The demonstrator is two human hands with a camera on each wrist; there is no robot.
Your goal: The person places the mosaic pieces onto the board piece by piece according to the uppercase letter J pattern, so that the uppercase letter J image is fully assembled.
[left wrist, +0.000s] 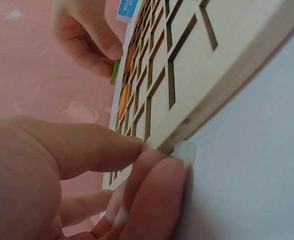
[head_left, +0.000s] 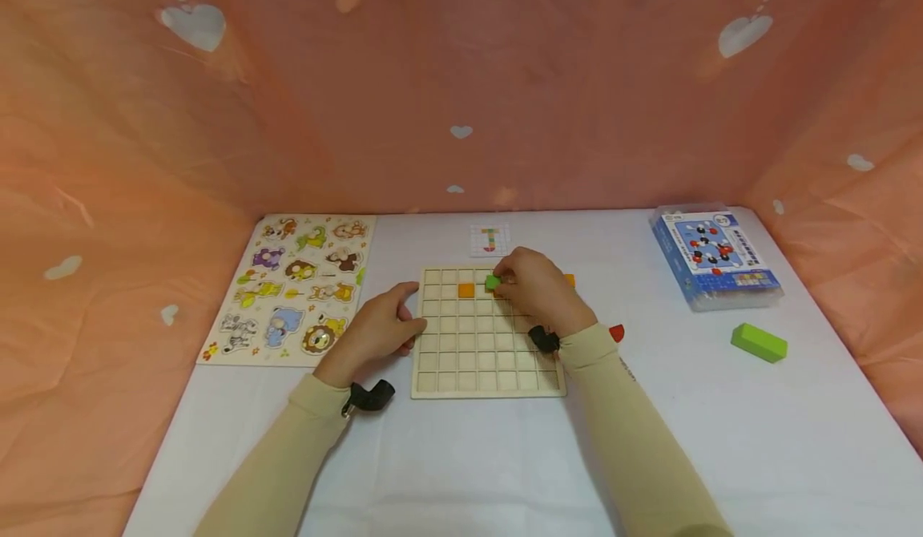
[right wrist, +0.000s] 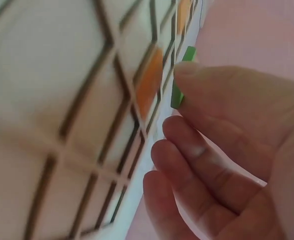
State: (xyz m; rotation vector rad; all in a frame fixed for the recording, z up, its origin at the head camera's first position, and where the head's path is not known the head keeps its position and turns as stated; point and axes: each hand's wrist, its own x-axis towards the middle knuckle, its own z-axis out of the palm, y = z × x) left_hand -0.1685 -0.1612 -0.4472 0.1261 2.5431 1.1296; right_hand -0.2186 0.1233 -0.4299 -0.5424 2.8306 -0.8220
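Note:
A pale wooden grid board (head_left: 476, 365) lies on the table, with an orange square tile (head_left: 466, 290) in one of its upper cells. My left hand (head_left: 380, 325) grips the board's left edge; in the left wrist view the thumb is on the rim and fingertips are against its side. My right hand (head_left: 537, 284) pinches a green square tile (right wrist: 183, 80) between thumb and fingers, over the board's upper part. Another orange tile (right wrist: 150, 85) shows in a cell close to that hand. A small pattern card (head_left: 490, 240) with a coloured figure lies behind the board.
An animal puzzle board (head_left: 288, 288) lies at the left. At the right are a blue-and-white box (head_left: 714, 256) and a green block (head_left: 759, 342). A red piece (head_left: 616, 333) and an orange piece (head_left: 570, 280) show partly beside the right arm and hand. Pink cloth (head_left: 461, 80) hangs behind.

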